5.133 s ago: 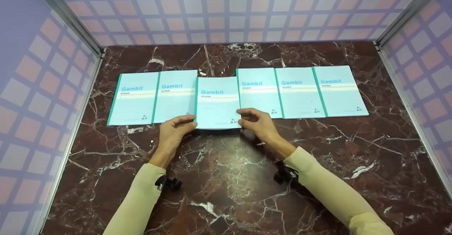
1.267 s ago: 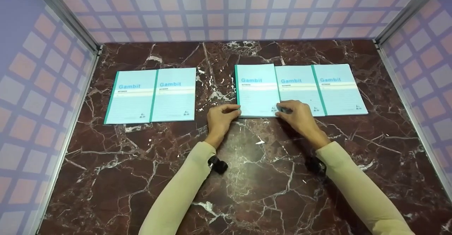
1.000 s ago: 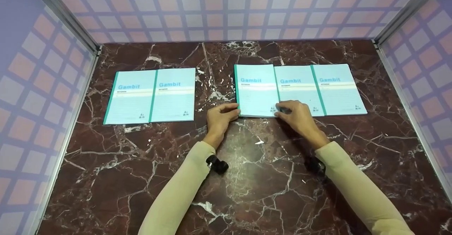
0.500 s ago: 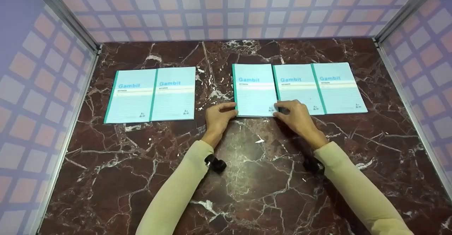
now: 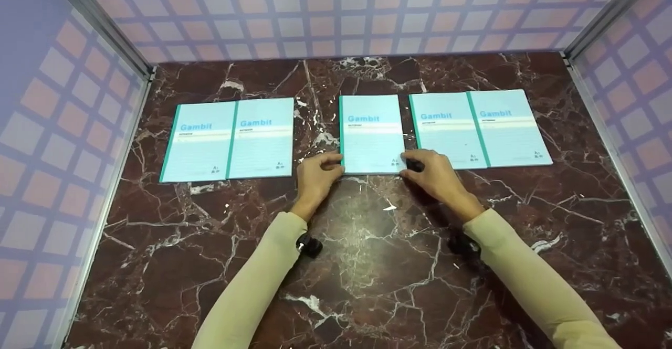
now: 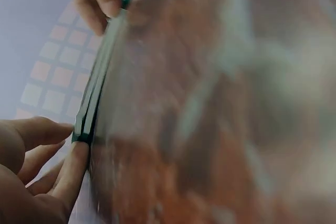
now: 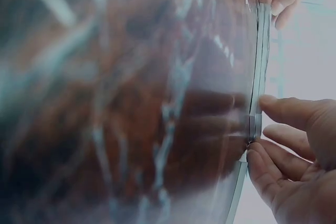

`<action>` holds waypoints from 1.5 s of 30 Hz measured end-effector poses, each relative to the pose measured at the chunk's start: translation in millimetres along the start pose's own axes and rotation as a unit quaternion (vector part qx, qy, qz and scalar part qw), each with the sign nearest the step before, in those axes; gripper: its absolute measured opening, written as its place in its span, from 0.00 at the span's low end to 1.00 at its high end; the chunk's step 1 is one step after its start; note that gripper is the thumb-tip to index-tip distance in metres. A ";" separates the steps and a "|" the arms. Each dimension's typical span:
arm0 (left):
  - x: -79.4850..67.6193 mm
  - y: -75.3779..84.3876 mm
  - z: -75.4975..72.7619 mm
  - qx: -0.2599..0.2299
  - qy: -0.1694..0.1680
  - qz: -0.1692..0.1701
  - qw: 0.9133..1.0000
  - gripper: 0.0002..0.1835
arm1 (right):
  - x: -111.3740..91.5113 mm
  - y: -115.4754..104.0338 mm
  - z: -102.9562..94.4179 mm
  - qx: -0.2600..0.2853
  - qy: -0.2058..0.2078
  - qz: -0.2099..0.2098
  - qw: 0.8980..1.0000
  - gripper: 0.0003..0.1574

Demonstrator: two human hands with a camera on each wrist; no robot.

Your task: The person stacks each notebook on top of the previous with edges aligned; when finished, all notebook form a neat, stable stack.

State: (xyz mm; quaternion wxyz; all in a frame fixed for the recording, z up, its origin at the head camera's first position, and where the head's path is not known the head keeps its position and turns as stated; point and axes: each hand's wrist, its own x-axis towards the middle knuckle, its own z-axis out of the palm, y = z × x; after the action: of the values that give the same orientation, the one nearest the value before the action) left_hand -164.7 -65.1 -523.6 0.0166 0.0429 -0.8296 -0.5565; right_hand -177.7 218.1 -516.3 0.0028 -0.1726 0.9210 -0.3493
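Two stacked notebooks with pale blue "Gambit" covers and green spines lie flat mid-table; the top notebook [image 5: 371, 136] hides most of the lower one. Both layers of the notebook stack [image 6: 94, 95] show edge-on in the left wrist view. My left hand [image 5: 316, 181] holds the stack's lower left side at the spine. My right hand [image 5: 434, 177] holds its lower right side, thumb and fingers at the edge [image 7: 255, 108]. Two more notebooks lie to the right, the nearer notebook [image 5: 443, 134] just past my right fingers. A left pair includes another notebook [image 5: 262, 141].
The dark red marbled table [image 5: 346, 265] has white veins. A tiled-pattern panel [image 5: 336, 18] stands along the back, with side panels left and right. Table surface shows between the left pair and the stack, and a narrow strip shows right of the stack.
The middle notebook was brought right onto its neighbour. Since then both hands have slid the stack left, and a gap has opened between it and the right pair.
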 end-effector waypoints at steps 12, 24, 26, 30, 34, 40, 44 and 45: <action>-2.4 2.7 2.6 0.048 -0.050 0.057 0.996 0.17 | -2.2 0.6 -4.7 -0.005 -0.009 0.024 1.000 0.26; -6.1 0.8 10.4 0.058 -0.008 0.079 0.995 0.20 | -1.5 -1.5 -1.8 -0.002 -0.010 0.032 0.999 0.25; -6.5 0.5 10.1 0.057 -0.005 0.080 0.995 0.20 | -1.4 -1.7 -1.5 -0.003 -0.010 0.035 0.999 0.25; -7.7 -0.1 8.8 0.054 0.003 0.081 0.995 0.21 | -0.7 -2.6 -0.2 -0.005 -0.016 0.039 0.999 0.25; -8.8 -1.8 7.0 0.051 0.014 0.084 0.995 0.21 | 0.3 -4.7 0.5 -0.001 -0.024 0.039 0.999 0.26; -10.6 -4.4 3.3 0.049 0.021 0.091 0.994 0.20 | 2.5 -6.8 2.7 0.004 -0.026 0.035 0.999 0.26; -9.7 -7.3 0.7 0.049 0.023 0.090 0.994 0.19 | 5.0 -8.3 5.5 0.006 -0.028 0.027 0.999 0.26; -9.1 -7.9 0.1 0.048 0.024 0.090 0.994 0.19 | 5.9 -9.0 6.2 0.007 -0.029 0.026 0.999 0.26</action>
State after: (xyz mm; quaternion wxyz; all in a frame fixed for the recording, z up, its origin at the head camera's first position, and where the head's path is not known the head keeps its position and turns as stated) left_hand -155.2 -67.2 -530.7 0.0846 -0.0180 -0.8551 -0.5113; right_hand -179.6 205.9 -514.5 0.0399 -0.1589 0.9220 -0.3507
